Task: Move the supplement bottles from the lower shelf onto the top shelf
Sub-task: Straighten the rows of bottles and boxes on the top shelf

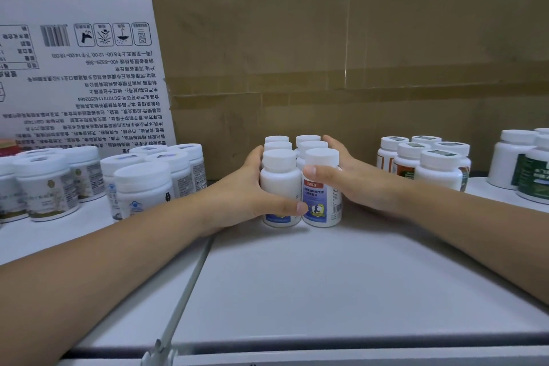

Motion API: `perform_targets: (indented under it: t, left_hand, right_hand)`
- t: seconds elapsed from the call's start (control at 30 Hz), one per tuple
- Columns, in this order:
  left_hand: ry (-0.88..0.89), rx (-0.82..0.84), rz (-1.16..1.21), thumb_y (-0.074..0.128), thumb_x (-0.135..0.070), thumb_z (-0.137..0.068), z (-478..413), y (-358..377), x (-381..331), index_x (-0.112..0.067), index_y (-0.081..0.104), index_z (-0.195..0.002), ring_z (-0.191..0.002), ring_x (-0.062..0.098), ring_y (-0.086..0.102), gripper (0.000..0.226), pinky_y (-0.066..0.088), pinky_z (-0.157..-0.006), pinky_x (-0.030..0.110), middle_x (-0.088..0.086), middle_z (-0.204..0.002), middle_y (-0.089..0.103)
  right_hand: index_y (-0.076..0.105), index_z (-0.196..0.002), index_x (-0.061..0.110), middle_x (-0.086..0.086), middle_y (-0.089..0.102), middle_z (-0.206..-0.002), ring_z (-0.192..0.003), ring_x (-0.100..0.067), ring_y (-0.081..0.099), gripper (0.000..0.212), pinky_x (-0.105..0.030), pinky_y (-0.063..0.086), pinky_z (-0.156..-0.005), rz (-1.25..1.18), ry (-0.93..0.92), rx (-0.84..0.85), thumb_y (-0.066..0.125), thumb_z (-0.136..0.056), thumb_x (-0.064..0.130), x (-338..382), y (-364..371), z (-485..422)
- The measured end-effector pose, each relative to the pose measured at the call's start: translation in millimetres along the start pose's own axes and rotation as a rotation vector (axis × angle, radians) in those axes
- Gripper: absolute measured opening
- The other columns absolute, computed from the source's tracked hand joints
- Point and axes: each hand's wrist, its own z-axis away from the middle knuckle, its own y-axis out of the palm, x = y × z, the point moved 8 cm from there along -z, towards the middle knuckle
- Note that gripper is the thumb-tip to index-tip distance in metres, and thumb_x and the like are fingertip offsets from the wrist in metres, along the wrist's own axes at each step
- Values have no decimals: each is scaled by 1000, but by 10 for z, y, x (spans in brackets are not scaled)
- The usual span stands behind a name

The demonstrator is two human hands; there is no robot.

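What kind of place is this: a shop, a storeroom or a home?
Probably a storeroom: batches of identical supplement bottles stand on a white shelf, and a brown cardboard carton and a printed white carton stand behind them.

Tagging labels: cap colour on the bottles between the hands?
White caps on the bottles; head view.

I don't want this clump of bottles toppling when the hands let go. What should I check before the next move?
1. Six bottles upright, caps on: ok.
2. Left hand grips their left side: ok.
3. Right hand grips their right side, thumb across the front: ok.
4. Rear bases flat on the shelf: cannot tell, hidden.
5. Gap to the jars at left and the orange-labelled bottles at right: ok.
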Motion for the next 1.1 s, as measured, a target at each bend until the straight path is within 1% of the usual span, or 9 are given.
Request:
perform_targets:
  t: [0.03,0.1,0.2,0.4,0.57,0.77,0.87,0.97,1.1]
  left_hand:
    - [2,-3,-7,90,-24,-58,-13,-13,16,-33,29,-143,-118,7,60,105,49,-101,37,-11,-132,59]
    - [4,0,-22,92,-31,-54,-40,-33,33,-33,30,-142,-120,9,59,108,47,-103,41,-10,-133,59]
    - [16,34,-29,94,-34,-54,-79,-17,22,-29,30,-142,-125,15,56,109,45,-104,46,-6,-137,57]
    - [64,96,-15,89,-23,-66,-79,65,-71,-16,32,-145,-128,20,53,97,41,-107,48,2,-139,56]
    - [130,115,-51,73,5,-79,-27,130,-194,-11,49,-135,-121,17,60,63,49,-96,26,6,-130,63]
    - [133,102,-55,76,-4,-77,-27,125,-198,-17,50,-135,-121,15,59,65,48,-99,29,1,-131,63]
    - [123,104,-37,78,-1,-77,-29,126,-182,-15,48,-136,-119,15,60,67,49,-96,27,2,-129,64]
    - [62,94,-58,83,-16,-71,-40,97,-127,-18,38,-142,-124,19,57,84,45,-105,43,3,-135,59]
    - [-45,-21,-169,90,-44,-47,28,-18,-131,-37,31,-138,-122,6,56,108,44,-106,42,-15,-136,54]
  right_hand:
    - [19,-147,38,54,33,-99,-95,31,43,92,-21,47,-95,-15,-13,16,59,-70,69,-10,14,-15]
    - [25,-144,39,46,45,-112,-116,12,49,94,-46,42,-105,-43,-44,39,59,-63,74,-13,44,-34]
    - [26,-143,40,40,50,-114,-123,0,50,95,-52,42,-104,-103,-69,53,61,-61,73,-7,60,-43]
    - [23,-142,44,36,48,-120,-123,-1,50,96,-51,43,-104,-140,-73,47,63,-60,72,-31,59,-51]
    - [22,-142,45,40,47,-119,-122,-1,51,97,-51,42,-105,-156,-74,47,64,-58,70,-45,60,-54]
    - [22,-142,42,52,47,-106,-121,3,50,98,-51,42,-105,-139,-79,51,63,-58,70,-45,56,-57]
    - [21,-140,44,37,47,-125,-120,1,52,95,-45,45,-103,-176,-53,38,67,-60,66,-56,50,-56]
    - [7,-149,34,28,31,-141,-120,2,45,103,-19,39,-92,-229,-16,-6,64,-67,58,-32,0,-36]
    - [-4,-154,27,8,23,-155,-121,0,32,120,-24,29,-94,-265,-7,-58,71,-66,62,62,-85,1]
